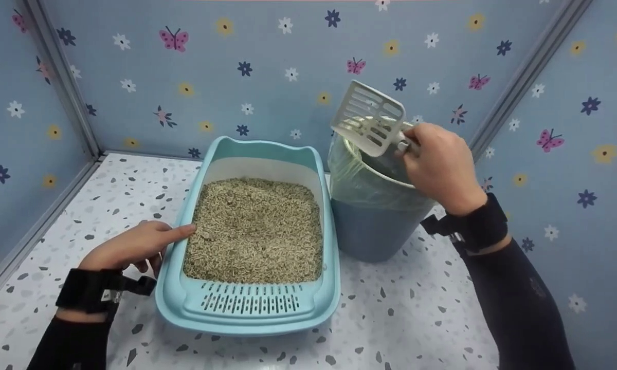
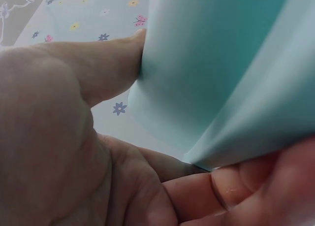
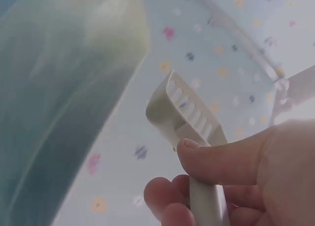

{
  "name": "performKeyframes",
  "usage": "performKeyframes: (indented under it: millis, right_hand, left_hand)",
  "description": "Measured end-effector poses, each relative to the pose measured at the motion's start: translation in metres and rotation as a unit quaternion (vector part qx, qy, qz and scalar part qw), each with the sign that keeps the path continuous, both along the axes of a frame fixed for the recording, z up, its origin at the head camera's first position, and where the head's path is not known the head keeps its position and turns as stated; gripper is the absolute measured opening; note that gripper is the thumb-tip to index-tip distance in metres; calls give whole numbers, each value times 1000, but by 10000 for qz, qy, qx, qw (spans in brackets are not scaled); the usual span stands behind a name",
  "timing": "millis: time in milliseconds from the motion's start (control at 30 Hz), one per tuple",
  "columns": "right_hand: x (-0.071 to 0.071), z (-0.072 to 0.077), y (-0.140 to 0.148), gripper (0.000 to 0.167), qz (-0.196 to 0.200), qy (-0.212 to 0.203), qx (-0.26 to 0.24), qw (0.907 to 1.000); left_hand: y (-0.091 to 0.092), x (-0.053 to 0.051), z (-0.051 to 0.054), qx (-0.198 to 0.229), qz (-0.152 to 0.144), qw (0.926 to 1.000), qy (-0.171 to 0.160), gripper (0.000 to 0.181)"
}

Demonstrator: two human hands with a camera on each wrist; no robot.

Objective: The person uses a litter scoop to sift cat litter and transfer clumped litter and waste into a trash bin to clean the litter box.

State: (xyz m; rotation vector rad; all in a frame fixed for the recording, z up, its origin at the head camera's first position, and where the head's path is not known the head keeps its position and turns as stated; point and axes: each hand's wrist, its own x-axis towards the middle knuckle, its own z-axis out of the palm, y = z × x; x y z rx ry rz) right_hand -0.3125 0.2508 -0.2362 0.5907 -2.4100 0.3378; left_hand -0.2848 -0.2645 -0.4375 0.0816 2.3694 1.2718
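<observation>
A light blue litter box (image 1: pixel 170 303) filled with tan pellet litter (image 1: pixel 257 231) stands on the table. My left hand (image 1: pixel 133 244) grips its left side, thumb over the rim and fingers curled underneath; the left wrist view shows the blue wall (image 2: pixel 197 63) between them. My right hand (image 1: pixel 439 162) holds an off-white slotted litter scoop (image 1: pixel 362 141) by its handle, with the thumb (image 3: pixel 216 162) along the top. The tilted scoop is above the mouth of a grey-blue bin (image 1: pixel 375 231). In the head view no clump shows on its slots.
A pale translucent liner (image 1: pixel 352 180) folds over the bin's rim. The bin stands close against the box's right side. Flowered blue panels (image 1: pixel 267 67) enclose the back and both sides of the speckled white tabletop (image 1: pixel 385 318).
</observation>
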Motion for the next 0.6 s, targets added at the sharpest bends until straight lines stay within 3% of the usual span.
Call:
performKeyframes:
  millis: [133,300,400,600]
  right_hand:
    - [11,-9,-27,16,350,25,206,9992]
    - [18,-26,-64,17,626,-716,440,9945]
    - [17,-40,-84,17,681,-1151,731,9883]
    - [11,-72,-115,9,726,-1404,1361,9780]
  left_hand:
    - [0,-1,0,28,12,10000,-13,68]
    - [-1,-1,1,14,-13,10000,-2,69]
    - [-1,0,1,15,-5,10000,-15,69]
    - [-1,-1,-1,-16,43,10000,-17,72]
